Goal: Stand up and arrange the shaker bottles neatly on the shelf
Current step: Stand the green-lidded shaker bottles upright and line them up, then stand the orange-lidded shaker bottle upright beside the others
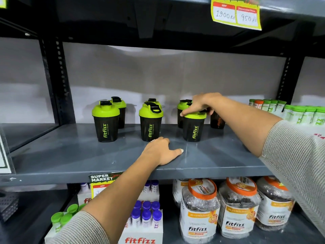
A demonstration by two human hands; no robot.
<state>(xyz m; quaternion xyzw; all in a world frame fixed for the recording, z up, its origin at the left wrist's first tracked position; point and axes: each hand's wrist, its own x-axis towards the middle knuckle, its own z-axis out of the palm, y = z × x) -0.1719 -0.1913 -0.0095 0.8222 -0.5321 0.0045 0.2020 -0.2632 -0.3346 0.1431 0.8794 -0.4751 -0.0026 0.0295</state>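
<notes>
Risk sits mostly with the front right shaker, the one the right hand has clamped by its lime lid, fingers draped over the dome and thumb pressed to the near rim. I judge a push from that high could tip the tall, narrow cup rather than slide it, and it would fall into the shaker directly behind it or the orange-lettered one just beyond and to the right of it, both close enough to go over in turn. A lid that is only pressed on might also pop off if the cup is lifted by it.

To the left of the held shaker stands the middle shaker, with another partly hidden behind it; further left again, the left shaker fronts a second one behind. All stand upright, in three loose pairs, unevenly spaced.

The left hand lies flat and empty on the shelf, fingers spread, in front of the held shaker and slightly left, near the front edge.

Cups are smoky dark translucent plastic, slightly tapered, with green lettering down the side; lids are glossy rounded domes with black flip caps. Painted grey metal makes the shelf smooth and slick, offering little friction.
</notes>
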